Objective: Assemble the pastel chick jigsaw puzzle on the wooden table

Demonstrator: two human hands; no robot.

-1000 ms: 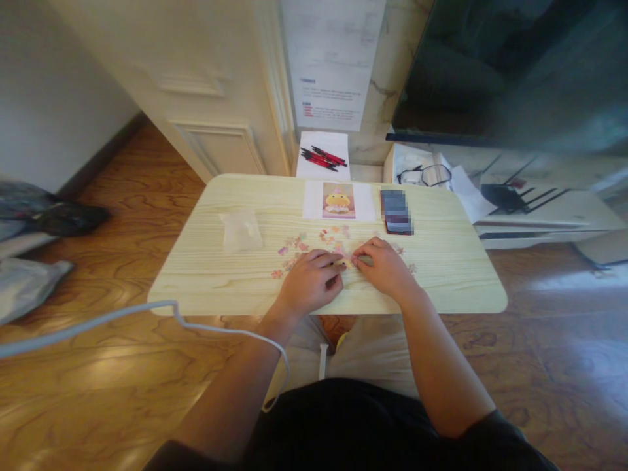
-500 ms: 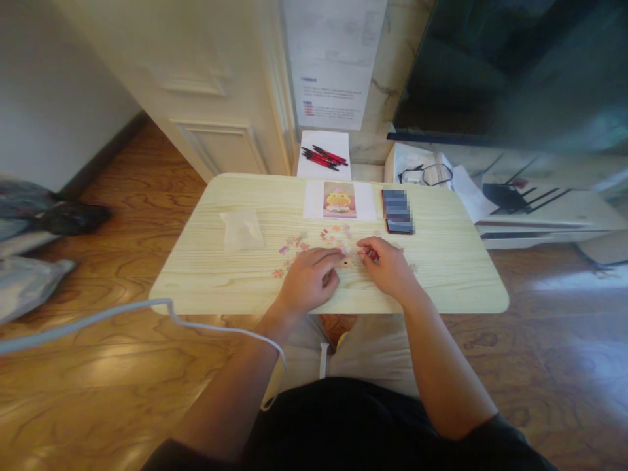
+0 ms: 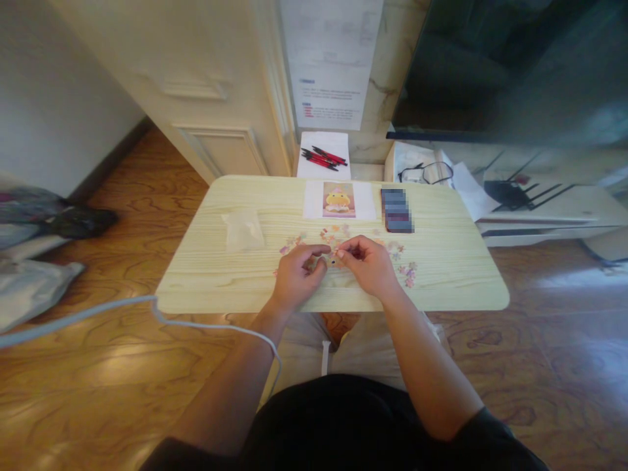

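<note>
Over the middle of the table, my right hand [image 3: 369, 265] is closed in a pinch on a small jigsaw puzzle piece, mostly covered by the fingertips. Just below those fingertips lies a yellowish cluster of puzzle pieces [image 3: 333, 261] with a dark eye on it. My left hand [image 3: 300, 271] rests at the cluster's left side, index finger stretched out and thumb apart from it, holding nothing that I can see. Loose puzzle pieces [image 3: 408, 273] are scattered around both hands, some hidden under them. Beyond them a printed picture of a yellow character [image 3: 338, 200] lies on white paper.
A translucent plastic bag [image 3: 244, 230] lies on the left of the pale wooden table [image 3: 196, 278]. A phone [image 3: 397, 210] is at the back right. Behind the table, red pens [image 3: 324, 158] rest on white paper. A pale cable [image 3: 210, 325] crosses by my left forearm.
My right hand has moved left with the pinched puzzle piece, up to the cluster, uncovering loose pieces on the right. My left hand has shifted slightly left, its thumb further from the index finger.
</note>
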